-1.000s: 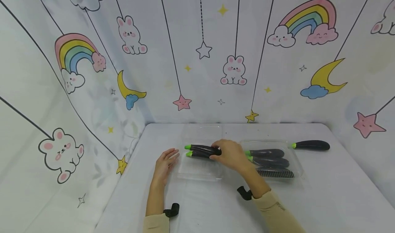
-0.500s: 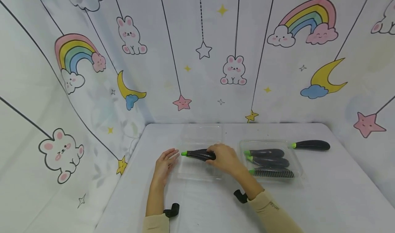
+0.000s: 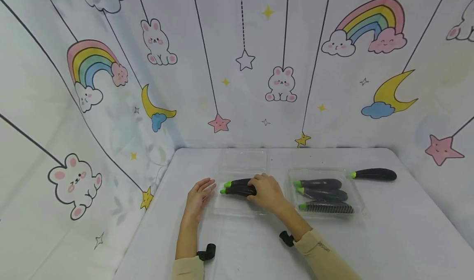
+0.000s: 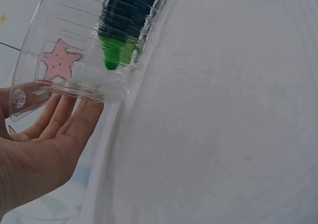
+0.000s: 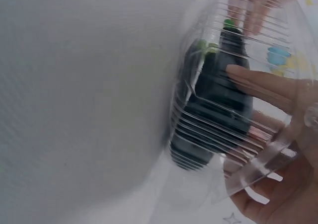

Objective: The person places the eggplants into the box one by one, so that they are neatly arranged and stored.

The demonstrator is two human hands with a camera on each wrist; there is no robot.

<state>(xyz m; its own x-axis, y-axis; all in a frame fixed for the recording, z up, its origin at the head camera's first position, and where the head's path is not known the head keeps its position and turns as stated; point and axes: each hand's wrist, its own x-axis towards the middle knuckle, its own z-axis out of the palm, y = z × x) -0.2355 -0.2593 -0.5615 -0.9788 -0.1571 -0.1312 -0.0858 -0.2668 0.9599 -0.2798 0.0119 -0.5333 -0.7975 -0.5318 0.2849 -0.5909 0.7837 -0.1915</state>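
Note:
Inside a clear plastic box (image 3: 237, 210), my right hand (image 3: 268, 192) grips a dark eggplant (image 3: 237, 190) by its thick end, its green stem pointing left. Just behind it lies another eggplant (image 3: 237, 182). Through the ribbed wall in the right wrist view, the thumb presses on the gripped eggplant (image 5: 231, 45), and other fingers are partly hidden. My left hand (image 3: 200, 196) rests at the box's left end with fingers relaxed and extended. In the left wrist view, the fingers of that left hand (image 4: 59, 129) are right at the end wall, near a green stem (image 4: 113, 52).
A second clear box (image 3: 357, 204) to the right holds several eggplants (image 3: 324, 194). One more eggplant (image 3: 374, 174) lies on the white table (image 3: 400, 230) beyond it. The open lid (image 3: 242, 159) extends behind the left box. A printed curtain (image 3: 244, 99) borders the table's back.
My right hand has moved slightly left and toward me, bringing the gripped eggplant down in front of the other one in the box. The left hand stays in place.

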